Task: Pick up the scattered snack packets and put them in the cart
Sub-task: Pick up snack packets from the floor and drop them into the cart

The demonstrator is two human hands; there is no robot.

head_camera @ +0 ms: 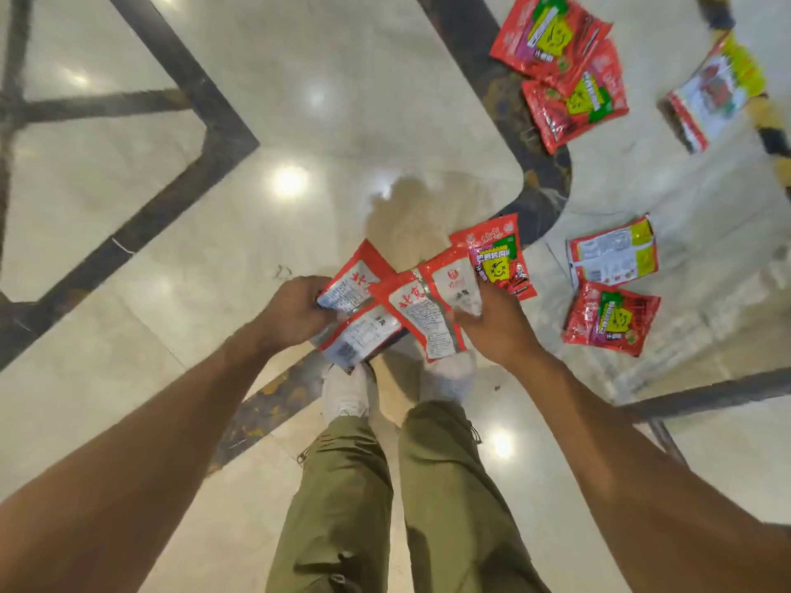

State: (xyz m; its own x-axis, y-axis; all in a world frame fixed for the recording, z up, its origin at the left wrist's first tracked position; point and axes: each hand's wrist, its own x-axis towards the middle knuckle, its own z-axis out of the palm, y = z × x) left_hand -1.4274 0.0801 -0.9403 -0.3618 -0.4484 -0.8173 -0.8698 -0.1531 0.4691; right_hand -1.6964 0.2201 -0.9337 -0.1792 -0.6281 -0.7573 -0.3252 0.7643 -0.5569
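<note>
Held snack packets (423, 310): fanned bundle gripped by left hand (295, 310) and right hand (492, 327). Floor packets (612, 318): pair lying just right of right hand, nearer it; farther packets (552, 40) beyond, upper right.

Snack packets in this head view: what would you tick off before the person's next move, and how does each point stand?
1. Grip of the left hand on the held packets: ok.
2. Grip of the right hand on their other side: ok.
3. The held packets squared up: not ok, they are fanned out.
4. All packets off the floor: not ok; the near pair, far pair and lone packet lie there.
5. Where the cart is: cannot tell, none clearly in view.
</note>
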